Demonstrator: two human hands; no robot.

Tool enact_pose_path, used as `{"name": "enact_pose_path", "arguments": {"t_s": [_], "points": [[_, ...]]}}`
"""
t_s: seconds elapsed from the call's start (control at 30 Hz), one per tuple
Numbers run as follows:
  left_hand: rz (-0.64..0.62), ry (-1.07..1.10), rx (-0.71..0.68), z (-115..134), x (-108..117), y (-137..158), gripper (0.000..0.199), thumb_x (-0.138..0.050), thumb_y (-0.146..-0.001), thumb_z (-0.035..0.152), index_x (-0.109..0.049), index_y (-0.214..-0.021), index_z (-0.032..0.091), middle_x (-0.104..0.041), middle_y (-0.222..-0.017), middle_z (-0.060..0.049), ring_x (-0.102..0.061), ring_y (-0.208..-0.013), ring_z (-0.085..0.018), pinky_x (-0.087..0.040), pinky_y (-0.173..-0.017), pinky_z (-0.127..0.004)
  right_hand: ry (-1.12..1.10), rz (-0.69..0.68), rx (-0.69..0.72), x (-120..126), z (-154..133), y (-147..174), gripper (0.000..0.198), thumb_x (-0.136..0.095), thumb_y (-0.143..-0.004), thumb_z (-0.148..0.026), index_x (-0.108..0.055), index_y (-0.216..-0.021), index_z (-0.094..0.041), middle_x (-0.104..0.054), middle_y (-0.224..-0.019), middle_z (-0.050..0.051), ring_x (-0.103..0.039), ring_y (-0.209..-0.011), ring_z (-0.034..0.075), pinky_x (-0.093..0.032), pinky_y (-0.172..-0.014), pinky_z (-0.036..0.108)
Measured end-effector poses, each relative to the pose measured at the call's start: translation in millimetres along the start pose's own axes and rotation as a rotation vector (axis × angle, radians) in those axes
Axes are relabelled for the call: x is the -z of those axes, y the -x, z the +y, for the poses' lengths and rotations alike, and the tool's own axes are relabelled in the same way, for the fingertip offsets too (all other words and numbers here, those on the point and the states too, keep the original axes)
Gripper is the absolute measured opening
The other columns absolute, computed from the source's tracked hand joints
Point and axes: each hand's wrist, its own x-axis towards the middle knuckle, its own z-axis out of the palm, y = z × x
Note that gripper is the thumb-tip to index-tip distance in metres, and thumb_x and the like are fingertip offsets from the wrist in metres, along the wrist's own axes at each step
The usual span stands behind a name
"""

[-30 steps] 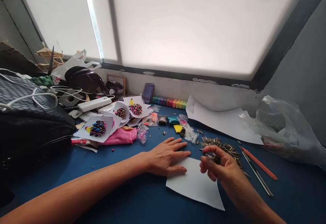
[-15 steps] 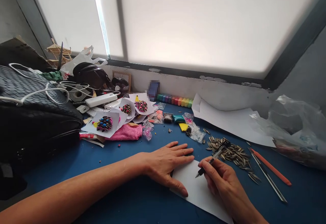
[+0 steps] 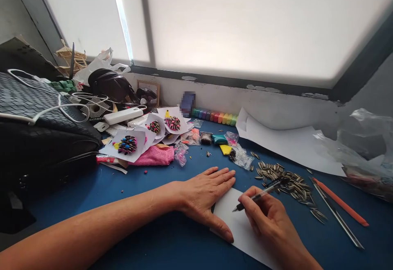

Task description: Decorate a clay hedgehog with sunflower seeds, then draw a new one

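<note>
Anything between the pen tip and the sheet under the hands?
Nothing visible. The right hand holds the pen with its tip over bare white paper; contact can't be told. The left hand lies along the paper's left edge, clear of the tip; the sunflower seeds lie off the paper.

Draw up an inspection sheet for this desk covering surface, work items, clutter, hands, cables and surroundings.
Surface: blue tabletop, small loose bits scattered on it.
Work items: white paper sheet, partly covered by both hands; black-and-clear pen, held slanted over it.
Clutter: striped seeds heaped beyond the right hand; orange stick farther right; seed-covered figures and pink cloth at left.
Hands: left hand flat, fingers spread, thumb over the sheet's edge; right hand grips the pen, tip contact unclear.
Cables: white cable looped across the black bag; nothing seen near the sheet.
Surroundings: pale window shade, dark frame.
</note>
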Motion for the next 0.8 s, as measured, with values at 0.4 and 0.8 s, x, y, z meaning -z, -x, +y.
{"name": "enact_pose_path", "arguments": {"t_s": [0.4, 0.8], "points": [[-0.039, -0.032, 0.003, -1, 0, 2, 0.111, -0.050, -0.078, 0.079, -0.015, -0.155, 0.009, -0.003, -0.162, -0.014, 0.000, -0.151, -0.029, 0.002, -0.122, -0.047, 0.143, 0.017, 0.128, -1, 5, 5, 0.034, -0.056, -0.084, -0.057, -0.066, -0.082, -0.024, -0.064, -0.068, -0.002, -0.048, -0.051, 0.011, -0.040, -0.050, 0.022], [-0.016, -0.023, -0.030, -3, 0, 2, 0.105, -0.055, -0.077, 0.076, -0.021, -0.155, 0.014, -0.006, -0.163, -0.014, 0.003, -0.151, -0.028, 0.003, -0.121, -0.049, 0.127, 0.036, 0.199, -4, 15, 2, 0.030, -0.061, -0.082, -0.054, -0.070, -0.078, -0.025, -0.065, -0.067, -0.002, -0.056, -0.058, 0.013, -0.044, -0.054, 0.022]]}}
